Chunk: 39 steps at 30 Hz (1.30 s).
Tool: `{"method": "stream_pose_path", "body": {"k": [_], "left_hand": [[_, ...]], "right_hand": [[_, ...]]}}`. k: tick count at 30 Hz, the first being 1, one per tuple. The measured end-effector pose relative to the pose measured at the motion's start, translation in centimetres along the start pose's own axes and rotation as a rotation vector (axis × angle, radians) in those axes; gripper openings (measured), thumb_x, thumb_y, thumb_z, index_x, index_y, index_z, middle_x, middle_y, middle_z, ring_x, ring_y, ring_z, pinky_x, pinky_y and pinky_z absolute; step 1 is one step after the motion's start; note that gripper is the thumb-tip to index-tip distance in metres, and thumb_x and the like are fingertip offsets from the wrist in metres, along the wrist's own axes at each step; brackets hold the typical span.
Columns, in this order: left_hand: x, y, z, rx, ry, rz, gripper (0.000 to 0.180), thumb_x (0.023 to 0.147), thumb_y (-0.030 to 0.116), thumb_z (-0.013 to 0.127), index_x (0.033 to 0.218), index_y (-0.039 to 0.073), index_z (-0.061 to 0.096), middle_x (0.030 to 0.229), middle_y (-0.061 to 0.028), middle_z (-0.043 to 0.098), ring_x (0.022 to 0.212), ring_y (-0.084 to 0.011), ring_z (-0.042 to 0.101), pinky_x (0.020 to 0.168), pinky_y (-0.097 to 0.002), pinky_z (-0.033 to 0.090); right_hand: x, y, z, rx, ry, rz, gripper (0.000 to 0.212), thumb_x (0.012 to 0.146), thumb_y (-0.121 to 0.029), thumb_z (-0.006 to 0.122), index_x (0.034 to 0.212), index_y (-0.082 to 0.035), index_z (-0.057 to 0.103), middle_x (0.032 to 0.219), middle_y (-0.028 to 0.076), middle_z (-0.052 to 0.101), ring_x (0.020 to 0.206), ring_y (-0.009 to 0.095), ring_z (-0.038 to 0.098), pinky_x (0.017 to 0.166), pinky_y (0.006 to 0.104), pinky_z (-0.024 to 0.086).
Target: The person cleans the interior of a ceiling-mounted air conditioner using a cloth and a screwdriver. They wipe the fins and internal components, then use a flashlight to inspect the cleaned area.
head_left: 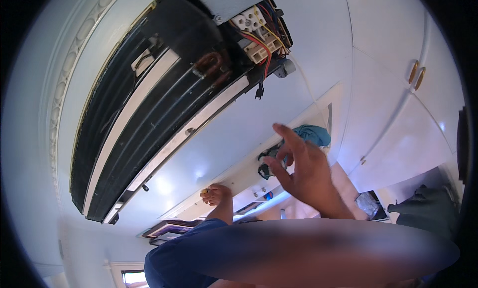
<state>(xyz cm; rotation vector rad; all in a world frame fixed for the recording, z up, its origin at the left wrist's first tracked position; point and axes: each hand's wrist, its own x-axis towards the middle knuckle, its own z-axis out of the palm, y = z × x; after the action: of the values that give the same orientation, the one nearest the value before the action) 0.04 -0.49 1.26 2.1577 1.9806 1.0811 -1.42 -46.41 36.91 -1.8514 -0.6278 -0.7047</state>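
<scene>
Fingers curled, my left hand (218,194) grips a small thing with a yellow end (204,192); the rest of it is hidden in the palm. My right hand (306,171) is raised in the air, thumb and forefinger apart, with nothing seen in it. Above both hands is a wall-mounted air conditioner (164,111) with its dark inside bared. At its right end, red, yellow and dark wires run round a white terminal block (249,20). A black plug (259,91) dangles from the wires, apart from my right hand.
Behind my right hand, a teal cloth (313,134) and a dark patterned cloth (266,169) lie on a pale ledge. White cupboard doors (398,124) with gold handles stand at the right. A dark grey garment (425,211) is at lower right. A large blurred oval covers the lower middle.
</scene>
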Motion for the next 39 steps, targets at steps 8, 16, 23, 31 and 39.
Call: {"method": "stream_pose_path", "body": {"k": [8,16,23,31,39], "left_hand": [[-0.5,0.6,-1.6,-0.028,-0.061,0.015,0.068,0.102,0.048,0.038,0.150,0.000,0.030,0.146,-0.0328,0.042,0.124,-0.0458,0.055,0.102,-0.0553,0.042],[-0.5,-0.8,0.1,-0.084,0.017,0.045,0.067,0.101,0.047,0.042,0.149,0.003,0.031,0.139,-0.0276,0.044,0.119,-0.0443,0.056,0.098,-0.0550,0.044],[-0.7,-1.0,-0.5,-0.118,-0.035,0.060,0.065,0.099,0.046,0.045,0.148,0.005,0.032,0.133,-0.0231,0.045,0.114,-0.0431,0.057,0.094,-0.0548,0.045],[-0.7,-0.2,-1.4,-0.179,0.046,0.043,0.065,0.098,0.046,0.047,0.147,0.006,0.034,0.130,-0.0191,0.047,0.112,-0.0418,0.057,0.093,-0.0541,0.045],[-0.8,-0.9,-1.0,-0.160,-0.045,0.076,0.064,0.099,0.046,0.047,0.146,0.005,0.038,0.132,-0.0151,0.049,0.117,-0.0390,0.054,0.097,-0.0529,0.043]], "right_hand": [[10.3,-4.4,-5.3,-0.159,-0.270,0.051,0.079,0.090,-0.021,0.080,0.158,-0.010,0.041,0.067,0.012,0.071,0.058,0.028,0.071,0.062,0.0376,0.054],[15.6,-5.9,-6.4,-0.776,-0.457,-0.151,0.057,0.091,-0.023,0.076,0.144,-0.012,0.058,0.084,0.018,0.074,0.083,0.038,0.074,0.078,0.0494,0.057],[17.8,-7.7,-6.0,-1.043,-0.706,-0.067,0.063,0.089,-0.025,0.074,0.148,-0.013,0.054,0.097,0.018,0.076,0.096,0.036,0.075,0.087,0.0484,0.059],[18.2,-9.5,-4.9,-0.766,-0.732,0.466,0.065,0.085,-0.023,0.070,0.145,-0.006,0.056,0.097,0.022,0.075,0.092,0.037,0.075,0.086,0.0461,0.061],[17.5,-8.4,-3.9,-0.842,-0.616,0.179,0.064,0.081,-0.019,0.064,0.144,-0.007,0.056,0.087,0.017,0.074,0.074,0.027,0.074,0.066,0.0387,0.060]]}}
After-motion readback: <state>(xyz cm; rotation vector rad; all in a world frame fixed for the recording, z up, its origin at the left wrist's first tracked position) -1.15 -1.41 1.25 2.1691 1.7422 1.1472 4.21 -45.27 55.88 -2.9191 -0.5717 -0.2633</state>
